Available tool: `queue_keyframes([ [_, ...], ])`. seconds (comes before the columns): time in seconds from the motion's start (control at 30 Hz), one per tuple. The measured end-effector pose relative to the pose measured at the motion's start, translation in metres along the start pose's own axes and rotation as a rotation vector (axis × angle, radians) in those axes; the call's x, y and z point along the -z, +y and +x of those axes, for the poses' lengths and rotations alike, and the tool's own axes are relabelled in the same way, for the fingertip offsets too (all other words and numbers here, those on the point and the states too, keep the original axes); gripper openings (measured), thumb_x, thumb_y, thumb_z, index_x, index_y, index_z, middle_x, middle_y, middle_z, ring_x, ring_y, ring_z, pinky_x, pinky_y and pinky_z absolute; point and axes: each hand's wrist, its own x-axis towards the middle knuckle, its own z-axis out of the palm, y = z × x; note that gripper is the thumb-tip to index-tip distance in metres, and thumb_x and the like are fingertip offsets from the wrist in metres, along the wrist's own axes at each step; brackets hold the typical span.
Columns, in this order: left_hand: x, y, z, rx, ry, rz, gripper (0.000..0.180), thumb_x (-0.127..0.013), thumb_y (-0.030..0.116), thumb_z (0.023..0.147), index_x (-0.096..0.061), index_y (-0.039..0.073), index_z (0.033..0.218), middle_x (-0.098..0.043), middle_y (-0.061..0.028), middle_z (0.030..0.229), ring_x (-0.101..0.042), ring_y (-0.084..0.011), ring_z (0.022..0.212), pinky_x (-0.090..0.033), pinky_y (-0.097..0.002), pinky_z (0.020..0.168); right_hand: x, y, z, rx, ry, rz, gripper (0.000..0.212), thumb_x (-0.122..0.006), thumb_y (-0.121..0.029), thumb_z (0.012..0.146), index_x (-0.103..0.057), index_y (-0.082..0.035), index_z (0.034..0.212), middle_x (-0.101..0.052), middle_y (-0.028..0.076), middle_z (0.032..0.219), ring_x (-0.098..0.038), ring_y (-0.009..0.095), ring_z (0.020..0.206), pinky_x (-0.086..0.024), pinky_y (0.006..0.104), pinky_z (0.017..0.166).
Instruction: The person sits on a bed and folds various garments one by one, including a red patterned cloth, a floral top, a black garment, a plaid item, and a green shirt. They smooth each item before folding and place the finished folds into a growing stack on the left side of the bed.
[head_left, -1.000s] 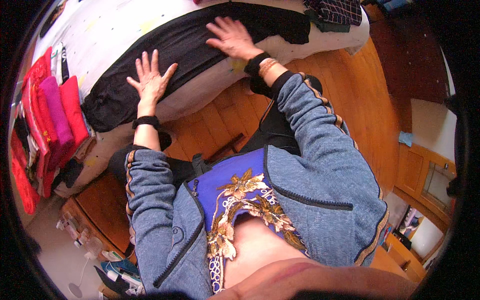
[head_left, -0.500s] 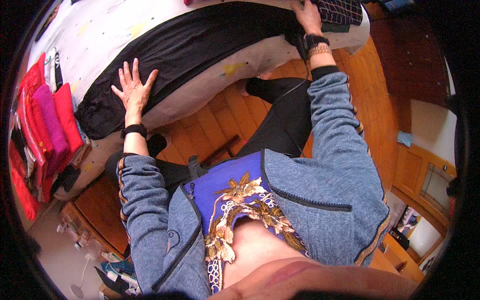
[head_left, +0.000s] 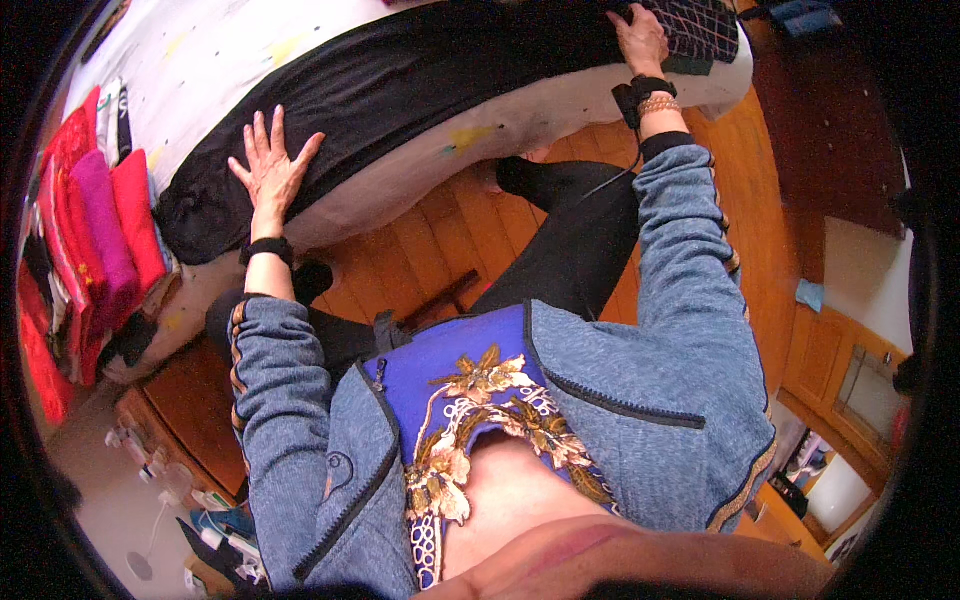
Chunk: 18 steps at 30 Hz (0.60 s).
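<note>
A long black garment (head_left: 400,85) is spread lengthwise along the near edge of a bed, some creases showing in it. My left hand (head_left: 272,170) lies flat on its left part, palm down and fingers spread. At the garment's far right end, my right hand (head_left: 642,42) has its fingers bent and closed on the black cloth. The fingertips there are partly hidden. Just right of that hand lies a dark checked folded cloth (head_left: 695,30).
The bed (head_left: 190,60) has a white patterned sheet. A stack of folded red and purple clothes (head_left: 105,220) stands at its left. My legs rest over the wooden floor (head_left: 430,260). Small bottles (head_left: 150,465) stand lower left; a wooden cabinet (head_left: 815,350) is at right.
My right hand has shifted slightly right and nearer, its fingers now more bent. The left hand stays flat on the black garment. The whole view has shifted a little.
</note>
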Motion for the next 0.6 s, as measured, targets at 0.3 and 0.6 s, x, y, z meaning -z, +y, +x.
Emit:
queue_keyframes([
  [0.3,-0.016,0.022,-0.007,0.005,0.034,-0.027,0.095,-0.040,0.086,0.079,-0.017,0.033,0.155,-0.008,-0.0061,0.164,-0.006,-0.0264,0.151,0.001,-0.0668,0.113,-0.025,0.052,0.029,-0.062,-0.300,-0.169,0.051,-0.060,-0.046,0.090,-0.066,0.002,0.107,-0.067,0.026,0.103,-0.063,0.044,0.098,-0.049,0.0488,0.085],
  [0.6,-0.042,0.008,0.024,0.040,-0.062,-0.568,0.072,-0.045,0.070,0.088,-0.042,0.029,0.147,-0.026,-0.0061,0.160,-0.017,-0.0207,0.149,0.000,-0.0537,0.118,0.056,-0.210,0.018,0.380,-0.299,0.827,0.046,-0.067,-0.036,0.092,-0.064,0.004,0.115,-0.067,0.003,0.098,-0.057,0.009,0.087,-0.046,0.0261,0.079],
])
